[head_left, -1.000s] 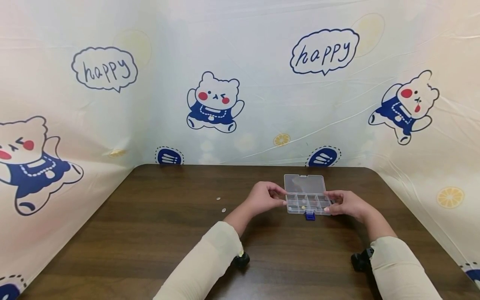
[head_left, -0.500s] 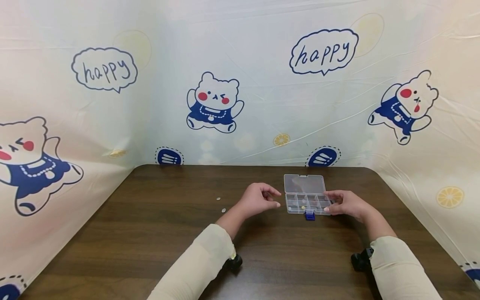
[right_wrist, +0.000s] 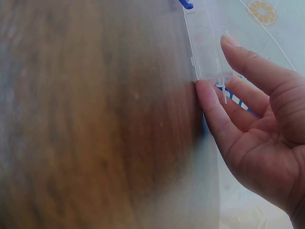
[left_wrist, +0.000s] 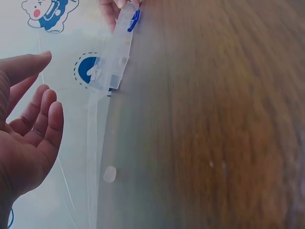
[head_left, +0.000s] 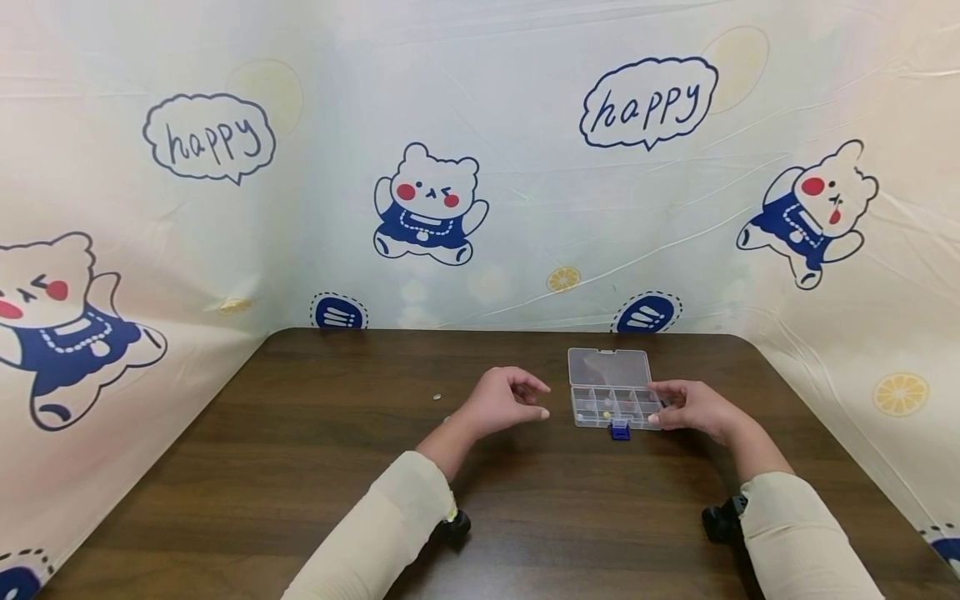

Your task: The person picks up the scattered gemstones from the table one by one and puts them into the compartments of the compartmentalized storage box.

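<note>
A clear plastic compartment box [head_left: 600, 398] stands on the table with its lid [head_left: 609, 367] raised at the back and a blue latch [head_left: 620, 432] hanging in front. Small pieces lie in its compartments, among them a yellow one [head_left: 606, 414]. My right hand [head_left: 693, 406] holds the box's right end, thumb toward the front corner and fingers at the side. To the left of the box my left hand [head_left: 504, 402] hovers with nothing in it, thumb and fingers apart. Past that wrist lies a small whitish disc [head_left: 437, 397], seen bigger as a pale disc [left_wrist: 110, 174] in the left wrist view.
A brown wooden table [head_left: 300, 483] spreads around both arms. Behind it hangs a pale curtain [head_left: 517, 167] printed with bears and lettering. Each wrist carries a black camera, the right one [head_left: 723, 521] just below the sleeve cuff.
My left hand has let go of the box's left end and moved left, its wrist now covering most of the nearer disc. My right hand and the box stay in place.
</note>
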`<act>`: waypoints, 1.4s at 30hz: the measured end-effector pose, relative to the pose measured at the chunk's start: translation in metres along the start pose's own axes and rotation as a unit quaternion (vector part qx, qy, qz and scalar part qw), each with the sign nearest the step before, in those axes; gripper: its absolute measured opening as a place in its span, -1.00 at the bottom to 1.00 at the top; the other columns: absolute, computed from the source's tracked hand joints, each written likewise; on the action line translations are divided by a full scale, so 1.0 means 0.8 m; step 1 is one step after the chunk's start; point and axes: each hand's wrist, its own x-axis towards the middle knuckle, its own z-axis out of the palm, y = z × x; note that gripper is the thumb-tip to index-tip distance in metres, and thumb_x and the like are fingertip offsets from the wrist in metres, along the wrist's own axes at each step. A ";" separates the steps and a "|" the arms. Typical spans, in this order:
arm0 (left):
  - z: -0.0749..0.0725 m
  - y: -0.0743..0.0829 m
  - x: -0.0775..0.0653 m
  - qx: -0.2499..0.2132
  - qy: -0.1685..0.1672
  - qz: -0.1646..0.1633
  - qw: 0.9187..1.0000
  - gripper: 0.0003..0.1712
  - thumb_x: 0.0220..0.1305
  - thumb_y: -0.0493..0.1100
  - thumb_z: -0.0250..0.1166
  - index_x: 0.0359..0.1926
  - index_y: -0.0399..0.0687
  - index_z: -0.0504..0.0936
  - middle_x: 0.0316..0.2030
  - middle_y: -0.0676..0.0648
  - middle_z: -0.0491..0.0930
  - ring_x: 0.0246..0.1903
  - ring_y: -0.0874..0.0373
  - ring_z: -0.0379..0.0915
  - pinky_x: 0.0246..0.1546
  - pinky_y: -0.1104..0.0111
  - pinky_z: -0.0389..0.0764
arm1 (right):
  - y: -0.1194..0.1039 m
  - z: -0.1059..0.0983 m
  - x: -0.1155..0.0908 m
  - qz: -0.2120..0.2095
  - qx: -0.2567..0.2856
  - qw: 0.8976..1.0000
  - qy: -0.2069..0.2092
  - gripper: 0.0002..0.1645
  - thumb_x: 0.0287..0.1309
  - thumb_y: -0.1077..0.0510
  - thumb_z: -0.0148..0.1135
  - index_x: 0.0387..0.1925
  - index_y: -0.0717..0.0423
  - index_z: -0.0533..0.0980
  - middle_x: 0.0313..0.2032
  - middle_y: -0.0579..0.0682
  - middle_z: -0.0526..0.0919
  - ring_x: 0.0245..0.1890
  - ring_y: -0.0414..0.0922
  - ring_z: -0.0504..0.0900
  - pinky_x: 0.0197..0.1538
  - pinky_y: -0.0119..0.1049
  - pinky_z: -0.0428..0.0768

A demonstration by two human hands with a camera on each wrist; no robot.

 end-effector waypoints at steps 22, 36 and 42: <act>-0.033 -0.020 -0.021 0.010 -0.016 -0.020 1.000 -0.71 0.03 -0.22 0.53 -0.16 0.00 0.74 -0.11 -0.20 0.62 -0.13 0.00 0.58 -0.21 0.32 0.61 | -0.003 0.001 -0.003 0.000 0.007 1.000 -0.003 -0.06 0.02 0.15 0.49 0.36 0.37 0.24 0.29 0.47 0.25 -0.10 0.04 0.55 -0.07 -0.19 0.64; -0.056 -0.028 -0.029 0.006 -0.027 -0.043 0.999 -0.66 0.01 -0.25 0.54 -0.13 -0.15 0.73 -0.08 -0.23 0.61 -0.09 -0.11 0.56 -0.18 0.29 0.62 | -0.002 -0.001 -0.001 0.000 -0.003 1.000 -0.003 -0.05 0.02 0.11 0.49 0.36 0.34 0.25 0.27 0.44 0.29 -0.12 0.02 0.54 -0.06 -0.18 0.63; -0.064 -0.038 -0.026 0.018 -0.039 -0.052 0.998 -0.61 -0.04 -0.24 0.56 -0.13 -0.21 0.72 -0.14 -0.21 0.64 -0.21 0.04 0.54 -0.21 0.31 0.59 | -0.002 -0.001 -0.001 0.002 0.007 1.000 -0.005 -0.05 0.02 0.14 0.49 0.36 0.36 0.24 0.28 0.46 0.27 -0.12 0.03 0.55 -0.07 -0.19 0.64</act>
